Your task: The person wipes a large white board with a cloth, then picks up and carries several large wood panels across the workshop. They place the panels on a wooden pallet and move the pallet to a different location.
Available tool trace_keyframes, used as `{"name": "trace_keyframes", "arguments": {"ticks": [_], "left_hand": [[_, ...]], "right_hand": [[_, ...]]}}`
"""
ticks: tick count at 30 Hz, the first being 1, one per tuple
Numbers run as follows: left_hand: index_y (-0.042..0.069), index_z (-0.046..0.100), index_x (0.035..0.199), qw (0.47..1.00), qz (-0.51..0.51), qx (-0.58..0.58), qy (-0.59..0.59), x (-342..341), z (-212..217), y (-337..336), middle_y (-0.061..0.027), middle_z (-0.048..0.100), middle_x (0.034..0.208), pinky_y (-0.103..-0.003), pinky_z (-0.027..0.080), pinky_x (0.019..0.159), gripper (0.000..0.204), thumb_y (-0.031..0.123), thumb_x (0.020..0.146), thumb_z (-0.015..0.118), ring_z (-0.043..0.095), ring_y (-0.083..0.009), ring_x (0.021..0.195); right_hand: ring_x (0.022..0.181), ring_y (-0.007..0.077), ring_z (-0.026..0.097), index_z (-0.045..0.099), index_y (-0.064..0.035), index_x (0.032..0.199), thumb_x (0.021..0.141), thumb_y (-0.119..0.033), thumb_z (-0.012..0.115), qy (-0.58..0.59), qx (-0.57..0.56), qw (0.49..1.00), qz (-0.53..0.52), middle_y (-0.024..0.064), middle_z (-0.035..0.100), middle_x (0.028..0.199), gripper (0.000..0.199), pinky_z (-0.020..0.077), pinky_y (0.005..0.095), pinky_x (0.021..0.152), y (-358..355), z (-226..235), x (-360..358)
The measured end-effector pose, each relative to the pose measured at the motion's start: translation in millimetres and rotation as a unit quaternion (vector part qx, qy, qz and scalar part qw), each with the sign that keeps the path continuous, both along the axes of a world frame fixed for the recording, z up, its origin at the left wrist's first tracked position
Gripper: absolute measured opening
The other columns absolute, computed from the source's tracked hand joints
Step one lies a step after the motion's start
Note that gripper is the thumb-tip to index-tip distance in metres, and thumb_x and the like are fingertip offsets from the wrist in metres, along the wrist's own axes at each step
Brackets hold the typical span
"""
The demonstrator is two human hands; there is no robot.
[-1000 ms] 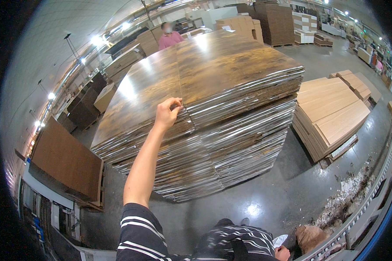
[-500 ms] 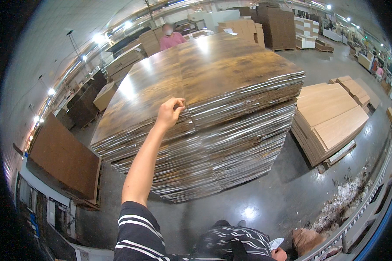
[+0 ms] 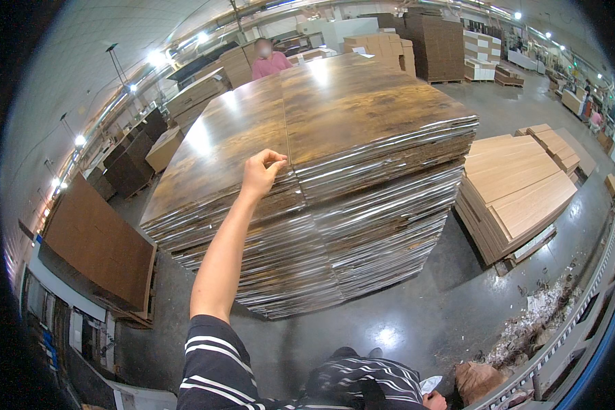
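Striped sleeve (image 3: 215, 365) at the bottom edge, bare forearm stretching up and away from it. Left hand (image 3: 262, 172) at the near edge of a tall stack of sheets (image 3: 335, 225), fingers curled together and pinched on the corner of the top sheet (image 3: 369, 102), right at the seam where two piles stand side by side. Right hand (image 3: 436, 400) barely visible low at the bottom edge, near a scrap of white; open or closed cannot be told. Top sheet lying flat, dark brown with a glossy wood grain, corner gripped but not lifted clear as far as can be seen. Judged from that: the grasp made, the peeling away and carrying off all left to do, and many sheets below. Grey polished floor (image 3: 417, 321) around the stack, litter of pale scraps (image 3: 540, 314) to the right. Further right, well apart, a lower pile of light wooden boards (image 3: 519, 191). To the left, brown panels (image 3: 99, 246) leaning near a wall. Beyond the far edge of the stack, a person in a pink top (image 3: 270, 63). Behind, more stacked cartons (image 3: 434, 44) and bright ceiling lights.
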State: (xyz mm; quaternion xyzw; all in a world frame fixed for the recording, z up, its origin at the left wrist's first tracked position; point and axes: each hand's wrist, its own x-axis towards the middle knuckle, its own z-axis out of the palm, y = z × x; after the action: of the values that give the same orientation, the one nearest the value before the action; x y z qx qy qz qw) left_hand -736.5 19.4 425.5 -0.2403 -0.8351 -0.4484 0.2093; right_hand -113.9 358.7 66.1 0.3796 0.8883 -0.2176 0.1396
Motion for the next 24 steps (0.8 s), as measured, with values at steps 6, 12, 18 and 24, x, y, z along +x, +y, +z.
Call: {"name": "trace_keyframes", "arguments": {"ticks": [6,12,18,24], "left_hand": [[0.0,0.065,0.084,1.0,0.017,-0.019,0.005,3.9,4.6,2.5,-0.0086,0.07,0.085,-0.027,0.05,0.07,0.006,0.005,0.08,0.065,0.065,-0.0125,0.077],[-0.001,0.067,0.086,0.998,0.034,-0.043,0.015,1.5,4.5,0.8,-0.008,0.07,0.082,-0.027,0.05,0.069,0.009,0.007,0.083,0.065,0.064,-0.0118,0.076],[0.001,0.068,0.084,0.998,0.038,-0.033,0.027,-3.2,3.0,-0.5,-0.01,0.07,0.078,-0.028,0.049,0.066,0.012,0.012,0.079,0.067,0.065,-0.0149,0.072],[0.002,0.065,0.084,0.994,0.069,-0.044,0.073,-1.4,1.4,-2.1,-0.0113,0.067,0.075,-0.03,0.049,0.066,0.013,0.013,0.08,0.065,0.065,-0.0182,0.071]], "right_hand": [[0.083,0.0377,0.062,0.065,-0.0082,0.084,0.082,-0.035,0.054,-0.009,-0.013,1.0,-0.003,0.0182,0.065,0.084,0.029,0.0477,0.0482,0.072,1.6,0.0,0.5],[0.085,0.0374,0.061,0.065,-0.009,0.086,0.082,-0.036,0.054,-0.018,-0.024,0.999,-0.011,0.018,0.066,0.085,0.029,0.0477,0.048,0.074,2.3,-1.6,-1.2],[0.091,0.0352,0.061,0.065,-0.0102,0.089,0.082,-0.038,0.054,-0.045,-0.026,0.998,-0.019,0.0163,0.066,0.088,0.031,0.0481,0.047,0.077,2.3,-10.6,-2.6],[0.089,0.0355,0.062,0.065,-0.0105,0.089,0.082,-0.038,0.055,-0.04,-0.045,0.998,-0.018,0.0161,0.066,0.089,0.031,0.0486,0.0462,0.077,0.6,-20.0,0.5]]}}
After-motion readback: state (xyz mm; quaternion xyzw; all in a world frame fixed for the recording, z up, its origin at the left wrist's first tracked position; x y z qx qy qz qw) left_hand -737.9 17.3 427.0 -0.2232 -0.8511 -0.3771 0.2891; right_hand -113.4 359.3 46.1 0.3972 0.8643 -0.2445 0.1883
